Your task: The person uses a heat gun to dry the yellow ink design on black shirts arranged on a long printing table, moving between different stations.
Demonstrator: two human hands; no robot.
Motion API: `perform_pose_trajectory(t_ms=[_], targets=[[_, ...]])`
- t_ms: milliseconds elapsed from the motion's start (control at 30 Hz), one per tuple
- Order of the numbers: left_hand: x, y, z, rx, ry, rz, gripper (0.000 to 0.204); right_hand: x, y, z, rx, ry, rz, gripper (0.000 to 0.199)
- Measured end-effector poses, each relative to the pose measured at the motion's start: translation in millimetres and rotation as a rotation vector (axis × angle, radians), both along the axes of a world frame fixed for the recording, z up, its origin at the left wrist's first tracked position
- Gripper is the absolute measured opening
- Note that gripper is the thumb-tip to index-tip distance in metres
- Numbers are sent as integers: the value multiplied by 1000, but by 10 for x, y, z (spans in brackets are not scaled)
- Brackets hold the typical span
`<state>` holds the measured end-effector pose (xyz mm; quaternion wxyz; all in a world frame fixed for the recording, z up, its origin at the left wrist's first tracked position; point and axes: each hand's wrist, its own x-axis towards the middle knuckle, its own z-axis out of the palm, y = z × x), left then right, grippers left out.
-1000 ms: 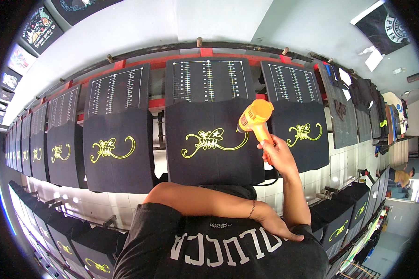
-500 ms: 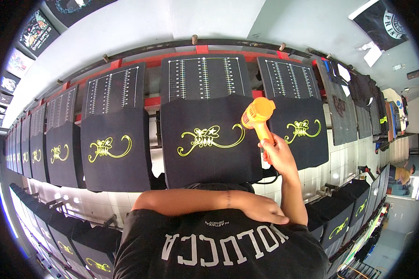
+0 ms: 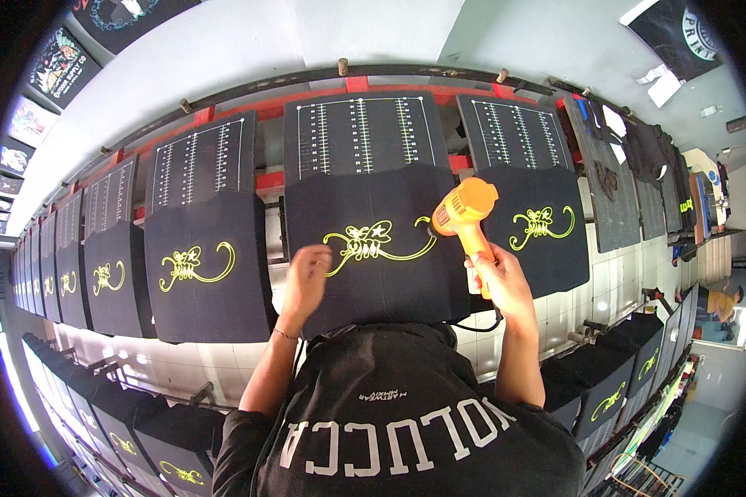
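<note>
My right hand [image 3: 497, 277] is wrapped round the handle of an orange heat gun [image 3: 466, 211], held up over the right edge of the middle black shirt panel [image 3: 373, 290]. A yellow line print [image 3: 366, 242] with a star and long curling tails lies on that fabric; the heat gun hides a little of its right tail. My left hand [image 3: 308, 277] is above the panel's left edge, beside the print's left curl. Its fingers look bent but are smeared by motion, so I cannot tell whether they hold anything.
Flat print boards [image 3: 360, 132] with white ruled scales stand in a row on a red and black rail. Neighbouring shirts [image 3: 203, 306] to both sides carry the same yellow print. Behind runs a second row of shirts [image 3: 174, 439]. A dark cable [image 3: 481, 328] hangs near the right hand.
My left arm, which lay folded across my chest, has swung forward and left, bringing the hand to the panel's left edge. The heat gun has shifted slightly right and stays in my right hand.
</note>
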<state>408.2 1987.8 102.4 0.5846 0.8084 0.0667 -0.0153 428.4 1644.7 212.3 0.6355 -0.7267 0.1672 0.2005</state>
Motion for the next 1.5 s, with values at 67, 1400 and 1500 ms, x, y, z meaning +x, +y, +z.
perform_pose_trajectory(t_ms=[67, 1400, 1500], targets=[[12, 206, -209, 176, -38, 210, 21, -60, 3, -38, -41, -22, 19, 33], [-146, 271, -883, 420, 428, 356, 63, -309, 57, 93, 36, 79, -26, 31], [-145, 280, -872, 415, 432, 339, 62, -400, 145, 84, -40, 63, -5, 33]])
